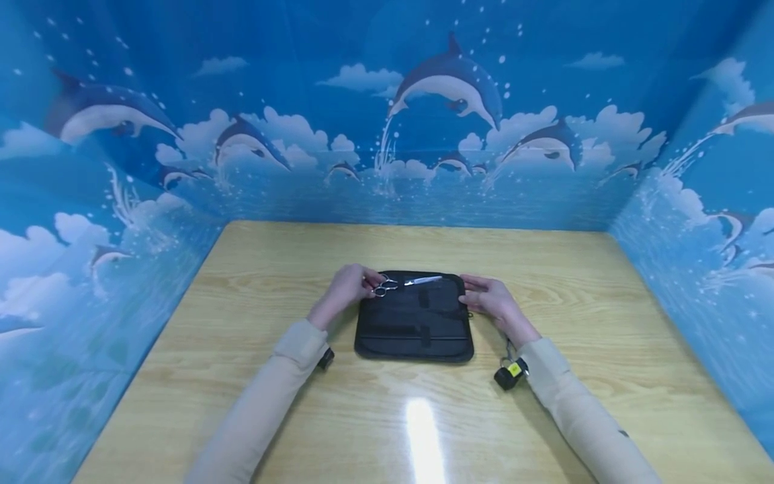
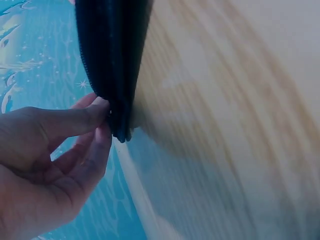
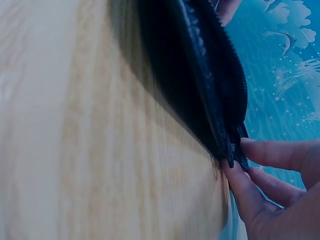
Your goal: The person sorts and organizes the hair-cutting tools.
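Observation:
A black zippered case (image 1: 393, 316) lies on the table, with a pair of silver scissors (image 1: 385, 287) across its upper part, the loops to the left and the blade to the right. My left hand (image 1: 351, 286) is at the case's upper left corner beside the scissor loops. In the left wrist view, its thumb and fingers (image 2: 100, 112) pinch the case edge. My right hand (image 1: 492, 300) is at the upper right edge; the right wrist view shows thumb and fingers (image 3: 272, 152) gripping a corner of the case. The scissors do not show in either wrist view.
The wood-grain table (image 1: 290, 417) is bordered at the back and sides by blue dolphin-print sheets (image 1: 393, 188). A small black device with a yellow label (image 1: 510, 372) hangs at the right wrist. Bright light reflects on the tabletop near the front.

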The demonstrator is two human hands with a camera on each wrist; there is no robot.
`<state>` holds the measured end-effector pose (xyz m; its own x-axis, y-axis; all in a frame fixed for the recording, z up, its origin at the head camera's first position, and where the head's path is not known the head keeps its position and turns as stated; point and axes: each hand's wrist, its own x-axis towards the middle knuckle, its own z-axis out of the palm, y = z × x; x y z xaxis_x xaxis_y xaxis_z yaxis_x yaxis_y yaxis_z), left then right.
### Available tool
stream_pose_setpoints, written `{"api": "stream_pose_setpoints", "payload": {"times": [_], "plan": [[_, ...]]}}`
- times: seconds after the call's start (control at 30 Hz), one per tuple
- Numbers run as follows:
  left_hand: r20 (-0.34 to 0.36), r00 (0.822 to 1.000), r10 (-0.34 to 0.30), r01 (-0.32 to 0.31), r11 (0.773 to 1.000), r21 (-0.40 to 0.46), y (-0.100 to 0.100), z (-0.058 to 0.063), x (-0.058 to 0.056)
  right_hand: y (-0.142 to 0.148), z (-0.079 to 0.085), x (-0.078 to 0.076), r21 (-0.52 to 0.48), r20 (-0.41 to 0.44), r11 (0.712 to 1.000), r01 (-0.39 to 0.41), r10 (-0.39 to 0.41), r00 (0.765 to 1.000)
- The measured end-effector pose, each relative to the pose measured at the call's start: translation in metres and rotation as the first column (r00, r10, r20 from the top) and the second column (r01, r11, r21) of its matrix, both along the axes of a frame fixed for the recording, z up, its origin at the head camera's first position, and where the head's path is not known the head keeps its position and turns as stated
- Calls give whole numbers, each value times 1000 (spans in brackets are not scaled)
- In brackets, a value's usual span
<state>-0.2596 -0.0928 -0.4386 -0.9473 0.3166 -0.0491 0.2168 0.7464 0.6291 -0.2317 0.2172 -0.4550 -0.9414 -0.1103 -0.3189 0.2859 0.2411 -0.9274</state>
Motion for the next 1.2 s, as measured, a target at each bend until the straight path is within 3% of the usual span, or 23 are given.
{"api": "stream_pose_setpoints", "payload": {"times": [0.17,0.37,0.63,0.87,1.07,1.2], "plan": [[-33,999,-30,29,999,-13,3,-1,-5,0,0,-1,-14,-1,1000,-4,4,1000],[-19,999,-36,36,999,-32,7,3,-5,-1,1,0,5,-1,1000,-9,9,1000],[16,1000,-5,6,999,-47,7,4,-3,-3,4,-1,54,0,999,-7,7,1000],[-13,999,42,-43,997,-65,0,5,2,-4,11,-1,140,-20,990,-28,32,999],[17,995,101,-101,994,-29,-7,4,10,2,16,2,145,-72,987,-73,85,994],[3,995,99,-99,992,-74,-10,6,16,17,22,12,251,-135,965,-75,112,985]]}}
